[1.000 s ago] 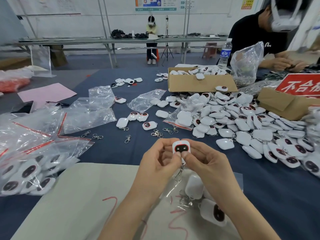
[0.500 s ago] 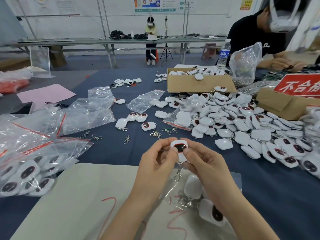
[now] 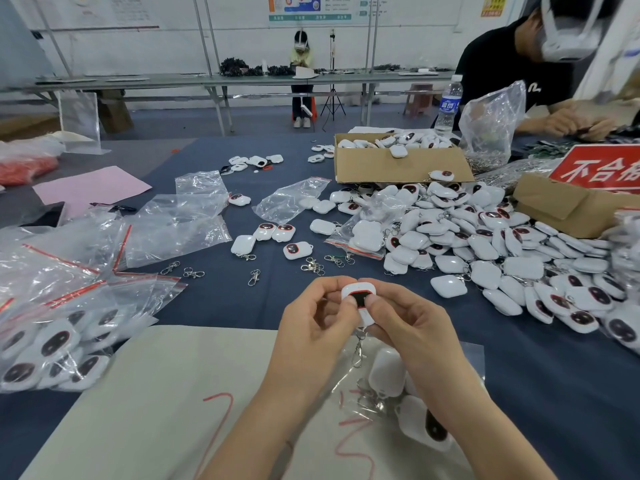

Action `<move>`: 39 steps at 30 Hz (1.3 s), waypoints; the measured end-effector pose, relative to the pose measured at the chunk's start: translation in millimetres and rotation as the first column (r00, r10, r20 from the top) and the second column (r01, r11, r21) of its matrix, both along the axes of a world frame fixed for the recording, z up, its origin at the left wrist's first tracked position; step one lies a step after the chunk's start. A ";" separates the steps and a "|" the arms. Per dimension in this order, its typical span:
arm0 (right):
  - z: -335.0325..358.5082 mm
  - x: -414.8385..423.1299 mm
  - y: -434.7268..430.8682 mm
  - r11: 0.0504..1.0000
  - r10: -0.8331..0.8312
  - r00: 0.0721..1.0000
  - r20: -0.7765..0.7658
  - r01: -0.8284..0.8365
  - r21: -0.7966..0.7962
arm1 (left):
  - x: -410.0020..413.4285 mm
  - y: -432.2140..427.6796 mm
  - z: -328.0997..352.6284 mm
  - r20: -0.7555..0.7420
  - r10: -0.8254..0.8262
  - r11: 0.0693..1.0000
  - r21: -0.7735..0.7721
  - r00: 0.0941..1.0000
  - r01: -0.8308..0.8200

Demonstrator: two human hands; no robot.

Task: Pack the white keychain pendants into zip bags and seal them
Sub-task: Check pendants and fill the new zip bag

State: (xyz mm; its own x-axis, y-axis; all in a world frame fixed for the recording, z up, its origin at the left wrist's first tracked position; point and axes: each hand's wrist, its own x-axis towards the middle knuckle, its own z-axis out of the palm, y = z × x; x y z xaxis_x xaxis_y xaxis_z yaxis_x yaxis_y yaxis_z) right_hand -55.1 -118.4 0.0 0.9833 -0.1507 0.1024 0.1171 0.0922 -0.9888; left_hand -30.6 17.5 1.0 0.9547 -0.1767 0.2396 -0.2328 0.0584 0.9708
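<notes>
Pendant [image 3: 358, 297] near centre, pinched by fingertips of my left hand [image 3: 311, 327] and right hand [image 3: 412, 327], above zip bag [image 3: 464, 355]. Clasp [image 3: 358, 351] dangles free. Risks I judge: clasp snags bag mouth; thumbs slip, drop into loose pile [image 3: 485, 244] right.

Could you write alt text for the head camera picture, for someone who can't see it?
A person's left hand and right hand pinch one white keychain pendant, its metal clip dangling, above a clear zip bag holding more pendants. A pile of loose pendants covers the blue table at right; filled bags lie at left.
</notes>
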 end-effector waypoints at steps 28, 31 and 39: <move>-0.9 0.2 -1.2 0.999 -0.041 0.999 0.010 0.041 0.021 | -2.6 -0.6 -1.3 0.014 0.002 0.999 0.038 1.000 -0.003; 0.3 0.2 -0.2 0.999 -0.035 0.999 0.019 0.034 0.041 | -2.4 -1.0 -1.0 0.016 0.019 0.999 0.026 1.000 -0.020; -0.4 2.1 -0.4 0.993 -0.030 0.999 0.014 0.028 0.118 | -2.2 -1.7 0.1 0.019 0.003 1.000 0.010 1.000 -0.004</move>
